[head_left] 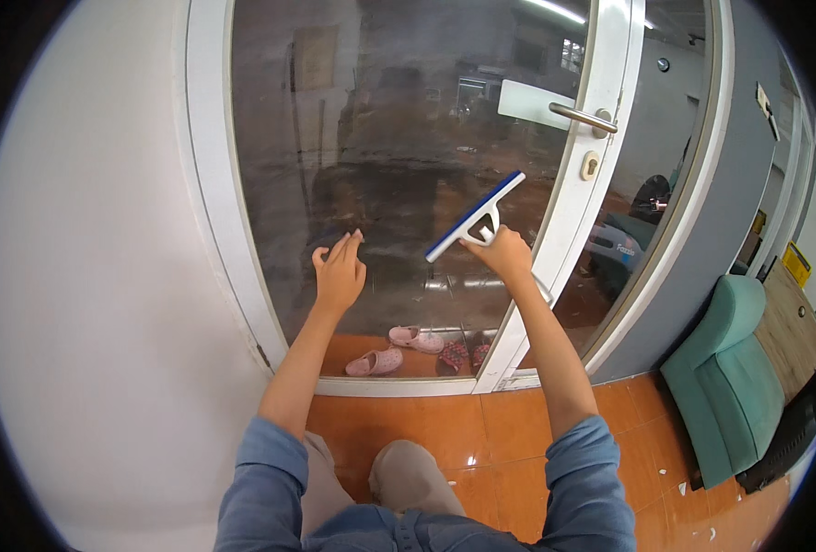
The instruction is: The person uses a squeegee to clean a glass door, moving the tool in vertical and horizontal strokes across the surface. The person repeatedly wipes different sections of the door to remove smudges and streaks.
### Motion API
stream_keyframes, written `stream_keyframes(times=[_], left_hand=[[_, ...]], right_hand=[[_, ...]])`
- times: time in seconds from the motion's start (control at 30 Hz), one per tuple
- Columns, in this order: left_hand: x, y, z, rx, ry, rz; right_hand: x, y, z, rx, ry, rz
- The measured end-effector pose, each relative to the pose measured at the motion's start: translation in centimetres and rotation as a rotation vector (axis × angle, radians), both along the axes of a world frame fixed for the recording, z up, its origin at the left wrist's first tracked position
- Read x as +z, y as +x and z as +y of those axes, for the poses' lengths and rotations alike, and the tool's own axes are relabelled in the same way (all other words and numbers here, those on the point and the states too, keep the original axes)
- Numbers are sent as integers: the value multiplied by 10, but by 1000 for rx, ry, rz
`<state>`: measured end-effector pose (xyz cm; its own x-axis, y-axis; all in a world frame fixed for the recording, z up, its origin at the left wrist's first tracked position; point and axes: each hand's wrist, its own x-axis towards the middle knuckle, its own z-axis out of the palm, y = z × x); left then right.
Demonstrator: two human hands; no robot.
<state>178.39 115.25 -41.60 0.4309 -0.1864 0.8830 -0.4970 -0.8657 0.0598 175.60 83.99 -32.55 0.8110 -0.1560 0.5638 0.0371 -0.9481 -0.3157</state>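
Note:
My right hand (504,252) grips a white window squeegee (485,219) with a blue blade edge, its head tilted up to the right in front of the door's glass pane (394,159). Its handle runs down behind my right wrist, partly hidden. To the left, my left hand (340,269) is raised before the same pane, holding nothing, fingers partly spread; whether it touches the glass I cannot tell. The pane sits in a white door frame (591,83) with a metal lever handle (584,117) and a lock cylinder (590,165) below it.
Beyond the glass stand pink clogs (374,362) and patterned footwear (453,357). A white wall (104,276) rises close on my left. At the right are a green upholstered chair (732,393) and a wooden surface (798,324). Small white scraps (682,488) lie on the orange tiled floor (518,428).

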Motion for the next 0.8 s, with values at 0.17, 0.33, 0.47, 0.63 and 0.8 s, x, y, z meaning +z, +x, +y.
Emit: stream_keyframes(times=[0.17,0.33,0.47,0.63,0.8], left_hand=[[-4,-4,-27,-72,-77,-8],[-13,-2,-37,-72,-98,-58],[-32,2,-36,-59,-145,-42],[-63,0,-39,-52,-185,4],[-94,-15,-30,-53,-189,81]], right_hand=[[30,11,-5,27,532,-51],[15,20,2,0,575,-139],[-10,24,6,19,657,-146],[-73,41,-2,-1,725,-210],[-153,37,-5,-26,756,-224]])
